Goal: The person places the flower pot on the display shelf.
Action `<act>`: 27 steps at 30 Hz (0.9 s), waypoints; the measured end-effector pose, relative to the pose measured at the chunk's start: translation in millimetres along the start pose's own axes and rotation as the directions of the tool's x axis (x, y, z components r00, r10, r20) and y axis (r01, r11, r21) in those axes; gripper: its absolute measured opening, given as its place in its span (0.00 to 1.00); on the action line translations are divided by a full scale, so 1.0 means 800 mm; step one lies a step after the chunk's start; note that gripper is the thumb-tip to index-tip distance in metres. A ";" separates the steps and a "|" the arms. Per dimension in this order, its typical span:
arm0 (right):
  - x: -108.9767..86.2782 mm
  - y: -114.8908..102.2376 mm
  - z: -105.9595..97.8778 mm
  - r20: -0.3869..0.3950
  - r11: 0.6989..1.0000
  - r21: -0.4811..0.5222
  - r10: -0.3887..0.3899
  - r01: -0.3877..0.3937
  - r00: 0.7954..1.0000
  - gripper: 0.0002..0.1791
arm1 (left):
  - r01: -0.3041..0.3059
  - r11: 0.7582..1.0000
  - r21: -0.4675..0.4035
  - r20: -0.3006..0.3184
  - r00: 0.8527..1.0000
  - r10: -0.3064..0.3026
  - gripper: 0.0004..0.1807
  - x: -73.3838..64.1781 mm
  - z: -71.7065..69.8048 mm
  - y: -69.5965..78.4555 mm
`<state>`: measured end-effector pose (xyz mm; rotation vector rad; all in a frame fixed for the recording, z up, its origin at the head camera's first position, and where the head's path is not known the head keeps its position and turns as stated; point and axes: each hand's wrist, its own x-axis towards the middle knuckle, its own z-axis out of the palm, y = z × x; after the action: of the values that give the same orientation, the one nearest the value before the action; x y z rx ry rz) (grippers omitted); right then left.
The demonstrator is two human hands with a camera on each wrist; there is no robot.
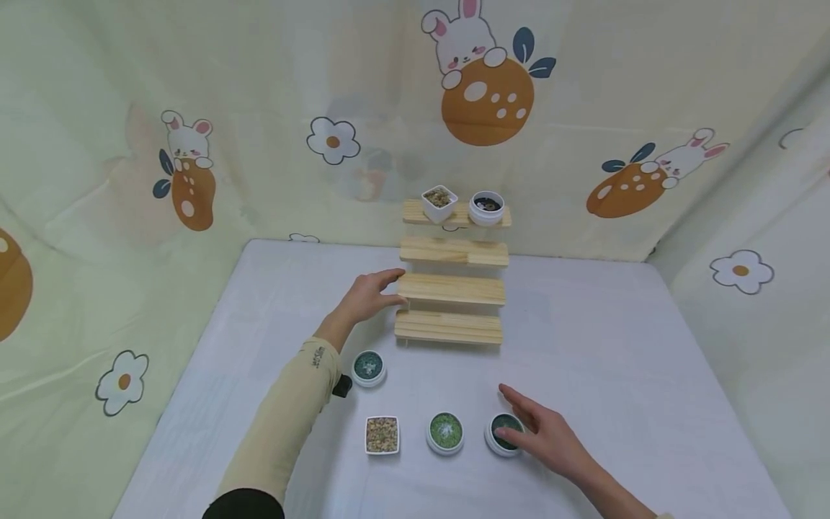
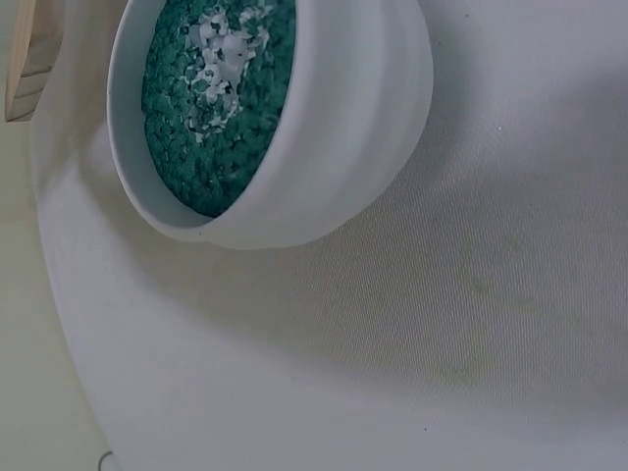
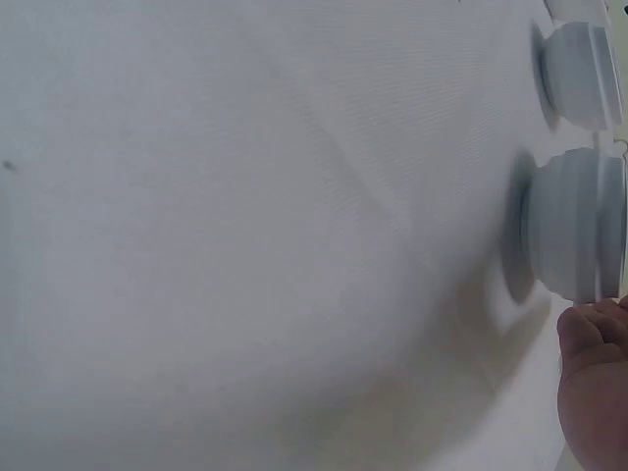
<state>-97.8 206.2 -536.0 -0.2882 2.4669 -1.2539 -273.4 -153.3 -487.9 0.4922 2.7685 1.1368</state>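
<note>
My left hand (image 1: pixel 366 295) is at the left end of a stepped wooden stand (image 1: pixel 450 288). Its thumb and fingers hold the end of the third shelf from the top, one on each side. Below that wrist stands a round white pot (image 1: pixel 369 367) of teal granules with a whitish patch, large in the left wrist view. My right hand (image 1: pixel 547 440) is over a round white pot (image 1: pixel 496 447) with dark green contents, its fingers extended and spread, the thumb across the opening. In the right wrist view part of that hand is beside a white pot (image 3: pixel 569 226); contact cannot be told.
On the top shelf stand a square white pot (image 1: pixel 438 205) of brownish bits and a round white pot (image 1: pixel 486 209) with dark contents. A square pot (image 1: pixel 382 436) of gravel and a round pot (image 1: pixel 444 434) of green granules stand on the white tabletop (image 1: pixel 583 339). Printed curtains surround it.
</note>
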 end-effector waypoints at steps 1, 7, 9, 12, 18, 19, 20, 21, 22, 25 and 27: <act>-0.001 0.001 0.000 0.000 1.000 -0.004 -0.002 0.002 1.000 0.43 | 0.000 1.000 0.002 -0.001 1.000 0.000 0.35 0.000 0.000 0.000; -0.006 0.010 0.004 -0.013 0.999 -0.005 -0.036 0.036 0.999 0.44 | 0.009 1.000 0.002 0.009 1.000 -0.009 0.36 0.002 -0.001 0.001; -0.006 0.012 0.005 -0.016 0.998 -0.014 -0.056 0.056 0.998 0.44 | 0.013 1.000 0.001 0.010 1.000 -0.013 0.36 0.002 -0.001 0.001; -0.007 0.013 0.007 -0.014 0.997 -0.017 -0.076 0.075 0.997 0.45 | 0.021 1.000 -0.002 0.011 1.000 -0.021 0.36 0.002 -0.002 0.001; -0.010 0.021 0.010 -0.043 0.990 -0.027 -0.142 0.141 0.989 0.44 | 0.025 1.000 0.003 0.010 1.000 -0.025 0.36 0.002 -0.002 0.002; -0.010 0.022 0.010 -0.048 0.987 -0.032 -0.157 0.156 0.986 0.44 | 0.027 1.000 0.000 0.010 1.000 -0.027 0.36 0.001 -0.002 0.002; -0.011 0.024 0.011 -0.053 0.985 -0.039 -0.170 0.168 0.984 0.43 | 0.027 1.000 0.001 0.011 1.000 -0.027 0.36 0.001 -0.002 0.002; -0.012 0.025 0.011 -0.051 0.985 -0.042 -0.171 0.169 0.984 0.43 | 0.028 1.000 0.000 0.013 1.000 -0.028 0.36 0.001 -0.001 0.001; -0.012 0.026 0.012 -0.050 0.983 -0.042 -0.181 0.179 0.982 0.43 | 0.029 1.000 -0.002 0.015 0.999 -0.029 0.36 0.001 -0.002 0.002; -0.012 0.028 0.013 -0.042 0.980 -0.035 -0.197 0.196 0.980 0.43 | 0.031 1.000 0.001 0.018 0.999 -0.031 0.36 0.000 -0.002 0.002; -0.012 0.030 0.013 -0.044 0.977 -0.020 -0.212 0.211 0.976 0.43 | 0.025 1.000 0.006 0.016 1.000 -0.025 0.36 0.001 -0.002 0.002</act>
<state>-85.0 215.9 -559.1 -0.5451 2.5396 -1.3389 -273.7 -153.1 -485.6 0.4632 2.7575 1.1147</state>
